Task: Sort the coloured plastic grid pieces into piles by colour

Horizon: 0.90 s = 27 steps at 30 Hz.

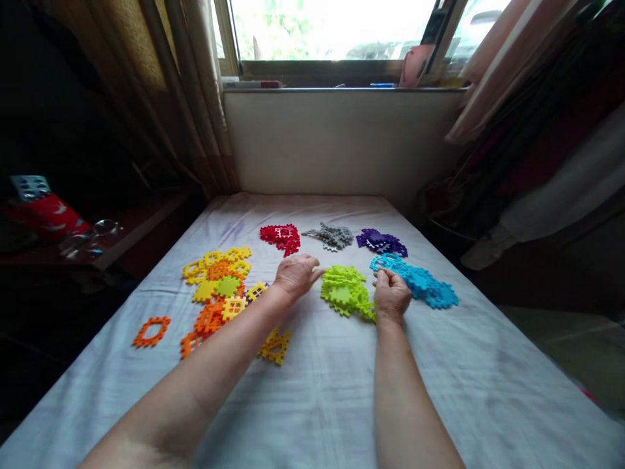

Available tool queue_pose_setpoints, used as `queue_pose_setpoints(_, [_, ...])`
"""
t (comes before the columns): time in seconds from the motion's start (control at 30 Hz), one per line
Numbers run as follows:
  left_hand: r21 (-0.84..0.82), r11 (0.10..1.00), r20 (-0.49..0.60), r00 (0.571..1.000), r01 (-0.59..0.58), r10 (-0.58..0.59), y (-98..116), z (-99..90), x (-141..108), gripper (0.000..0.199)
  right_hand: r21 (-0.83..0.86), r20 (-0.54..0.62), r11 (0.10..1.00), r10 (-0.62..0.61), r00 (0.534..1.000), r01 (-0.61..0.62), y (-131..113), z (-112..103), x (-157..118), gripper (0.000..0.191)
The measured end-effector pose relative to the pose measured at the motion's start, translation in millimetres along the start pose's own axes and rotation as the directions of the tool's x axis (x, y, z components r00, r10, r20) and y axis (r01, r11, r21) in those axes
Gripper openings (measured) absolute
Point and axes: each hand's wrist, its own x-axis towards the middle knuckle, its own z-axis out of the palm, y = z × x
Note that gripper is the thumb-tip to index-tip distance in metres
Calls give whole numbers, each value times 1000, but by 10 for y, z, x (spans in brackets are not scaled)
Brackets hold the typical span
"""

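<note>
My left hand (296, 276) hovers just left of a pile of lime green interlocking toy tiles (342, 293), its fingers curled together. Whatever may be in them does not show. On the pile's other side, my right hand (392, 296) is closed in a pinch beside a light blue tile pile (422, 280). Its fingertips are close to the pile's near-left end, and any small thing in them is hidden. Beneath my left forearm lie a yellow tile (276, 346) and part of a mixed heap of orange tiles (211, 317) and yellow tiles (215, 260).
Farther back lie red tiles (282, 237), grey tiles (333, 236) and purple tiles (381, 241). One orange square frame tile (151, 331) lies apart at the left. A pale sheet (332, 410) covers the surface, with a wall (322, 140) behind it and hanging clothes at right.
</note>
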Motion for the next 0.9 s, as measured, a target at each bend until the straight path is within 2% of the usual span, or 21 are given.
queue_pose_setpoints(0.2, [141,957,47,964,252,-261,-1201,-164,-416,25,-19,13,999,26,1000,-26,9,7,5,39])
queue_pose_setpoints(0.27, [157,935,59,942,318,-330,-1499,-192,-526,30,-17,19,1000,22,1000,-21,23,9,6,39])
queue_pose_setpoints(0.37, [163,899,66,905,407,-421,-1782,-196,-634,34,-14,27,1000,8,1000,-7,44,9,8,38])
queue_pose_setpoints(0.5, [163,881,4,893,444,-451,-1870,-136,-698,36,-24,20,1000,-8,1000,9,59,7,14,38])
queue_pose_setpoints(0.6, [161,910,-34,924,382,-381,-1773,-70,-696,37,-37,18,999,-15,1000,16,65,6,22,39])
queue_pose_setpoints(0.73, [183,939,4,955,290,-296,-1642,-34,-646,33,-37,19,999,-25,1000,26,77,6,28,40])
queue_pose_setpoints(0.9, [242,898,35,922,367,-386,-1678,-75,-586,36,-41,17,999,-21,1000,22,83,6,26,39])
